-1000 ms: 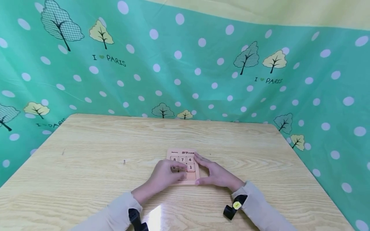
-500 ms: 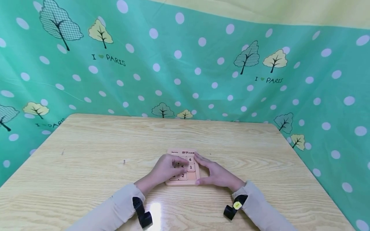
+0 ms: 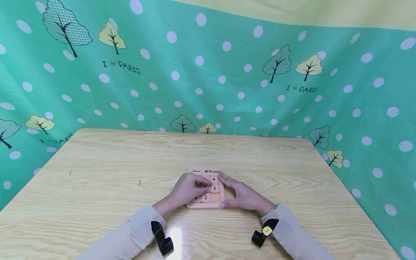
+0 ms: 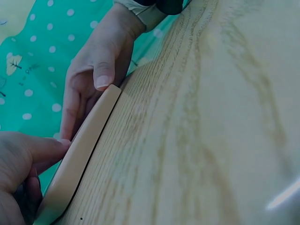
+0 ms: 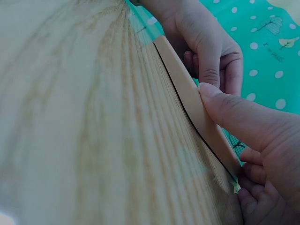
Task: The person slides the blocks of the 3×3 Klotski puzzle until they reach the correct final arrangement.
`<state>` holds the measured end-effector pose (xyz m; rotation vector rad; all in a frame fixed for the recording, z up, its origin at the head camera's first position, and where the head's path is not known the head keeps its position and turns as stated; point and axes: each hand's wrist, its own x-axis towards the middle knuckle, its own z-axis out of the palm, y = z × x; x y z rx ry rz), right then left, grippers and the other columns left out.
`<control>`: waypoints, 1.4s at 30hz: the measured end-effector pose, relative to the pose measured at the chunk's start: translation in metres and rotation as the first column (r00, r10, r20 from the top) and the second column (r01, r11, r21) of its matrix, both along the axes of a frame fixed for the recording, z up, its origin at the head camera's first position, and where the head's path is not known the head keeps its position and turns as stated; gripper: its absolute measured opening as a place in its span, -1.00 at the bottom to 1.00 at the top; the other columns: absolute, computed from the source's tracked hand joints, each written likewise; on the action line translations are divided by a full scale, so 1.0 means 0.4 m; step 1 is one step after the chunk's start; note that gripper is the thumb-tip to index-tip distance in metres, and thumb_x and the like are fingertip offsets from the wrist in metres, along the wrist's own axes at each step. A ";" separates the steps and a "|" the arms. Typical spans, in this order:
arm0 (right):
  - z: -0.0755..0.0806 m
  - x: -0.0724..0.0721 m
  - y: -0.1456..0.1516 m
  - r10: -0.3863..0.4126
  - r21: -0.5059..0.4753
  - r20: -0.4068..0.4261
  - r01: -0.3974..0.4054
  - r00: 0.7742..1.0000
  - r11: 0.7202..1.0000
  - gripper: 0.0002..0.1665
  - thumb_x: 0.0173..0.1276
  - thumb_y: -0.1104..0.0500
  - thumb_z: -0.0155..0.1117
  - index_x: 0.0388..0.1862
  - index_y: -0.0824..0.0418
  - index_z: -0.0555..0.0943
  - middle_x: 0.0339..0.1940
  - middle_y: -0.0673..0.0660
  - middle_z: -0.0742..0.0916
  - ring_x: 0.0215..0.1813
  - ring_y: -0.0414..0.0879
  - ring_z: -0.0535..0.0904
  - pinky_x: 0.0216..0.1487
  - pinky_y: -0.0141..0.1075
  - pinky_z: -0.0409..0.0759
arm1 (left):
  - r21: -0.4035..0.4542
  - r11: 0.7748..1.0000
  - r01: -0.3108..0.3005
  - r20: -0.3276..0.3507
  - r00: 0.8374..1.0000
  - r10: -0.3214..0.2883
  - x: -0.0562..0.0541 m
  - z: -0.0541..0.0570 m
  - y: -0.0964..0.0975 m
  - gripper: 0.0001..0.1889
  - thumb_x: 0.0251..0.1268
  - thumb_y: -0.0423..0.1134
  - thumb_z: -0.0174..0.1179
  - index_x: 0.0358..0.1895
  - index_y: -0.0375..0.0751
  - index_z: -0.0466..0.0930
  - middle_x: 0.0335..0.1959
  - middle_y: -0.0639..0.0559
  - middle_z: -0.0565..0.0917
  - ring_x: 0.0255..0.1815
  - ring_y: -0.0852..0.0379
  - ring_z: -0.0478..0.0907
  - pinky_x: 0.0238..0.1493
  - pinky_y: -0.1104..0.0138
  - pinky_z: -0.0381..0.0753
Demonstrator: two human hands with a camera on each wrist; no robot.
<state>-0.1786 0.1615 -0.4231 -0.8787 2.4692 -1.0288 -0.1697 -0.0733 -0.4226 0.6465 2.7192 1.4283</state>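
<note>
Lying flat between my hands, a smooth, peach-pink number puzzle [image 3: 208, 206] is showing rounded corners and square, black-outlined tiles. The worktop [image 3: 130, 155] is spreading around my hands in pale, streaky wood grain, and a softly creased green cloth [image 3: 208, 47] with white dots is hanging beyond them.

My right hand [image 3: 243, 195] is grasping the frame along its right side, thumb pressing at the near corner and fingers reaching nearly straight towards the far one. My left hand [image 3: 188, 189] is arching over the left columns, its bent index finger and thumb standing slightly apart with their tips at the middle row; I am not managing to tell whether they are pinching a tile. Just past those tips, the 4 tile [image 3: 213, 179] and the 1 tile [image 3: 214, 188] are showing, while the 2 tile [image 3: 205, 198] is sitting below my left thumb, and a bare slot [image 3: 215, 198] is lying just beside my right thumb.

The puzzle's long axis is running away from me, its printed header is facing the far end, and its digits are reading upright to me.
</note>
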 end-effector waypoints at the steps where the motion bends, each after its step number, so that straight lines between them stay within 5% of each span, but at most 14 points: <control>1: 0.000 0.000 0.000 0.003 -0.002 -0.003 -0.003 1.000 1.000 0.13 0.07 -0.19 0.41 0.50 0.10 0.05 0.54 -0.02 0.01 0.52 -0.02 -0.10 0.44 -0.02 -0.04 | 0.001 1.000 -0.003 0.006 1.000 0.003 0.000 0.000 0.000 -0.81 0.05 -0.31 0.37 -0.22 -0.11 0.74 -0.20 0.06 0.73 -0.06 0.11 0.61 -0.01 0.18 0.54; 20: 0.007 0.003 0.001 0.028 -0.015 -0.012 -0.028 1.000 0.999 0.10 0.12 -0.15 0.39 0.49 0.16 0.05 0.55 0.03 0.01 0.52 0.05 -0.11 0.43 0.04 -0.06 | -0.010 1.000 0.012 0.001 1.000 -0.012 0.000 -0.002 0.003 -0.87 0.05 -0.30 0.37 -0.29 -0.05 0.76 -0.27 0.13 0.74 -0.13 0.20 0.61 -0.06 0.23 0.53; 31: 0.006 0.002 0.001 0.034 -0.027 -0.017 -0.035 0.999 0.999 0.10 0.11 -0.15 0.39 0.49 0.18 0.06 0.55 0.03 0.02 0.52 0.05 -0.11 0.44 0.02 -0.07 | -0.004 0.997 0.075 0.068 0.995 -0.075 0.011 0.003 -0.004 -0.92 0.07 -0.28 0.36 -0.35 -0.01 0.76 -0.34 0.20 0.74 -0.36 0.36 0.56 -0.33 0.45 0.49; 42: -0.004 -0.002 0.002 0.031 -0.031 -0.012 -0.032 0.999 0.999 0.12 0.09 -0.16 0.40 0.49 0.16 0.06 0.55 0.03 0.01 0.52 0.04 -0.11 0.44 0.01 -0.08 | 0.026 0.994 0.111 0.100 0.989 -0.113 0.008 0.000 -0.009 -0.92 0.08 -0.27 0.36 -0.33 -0.02 0.76 -0.33 0.21 0.73 -0.31 0.33 0.58 -0.28 0.45 0.51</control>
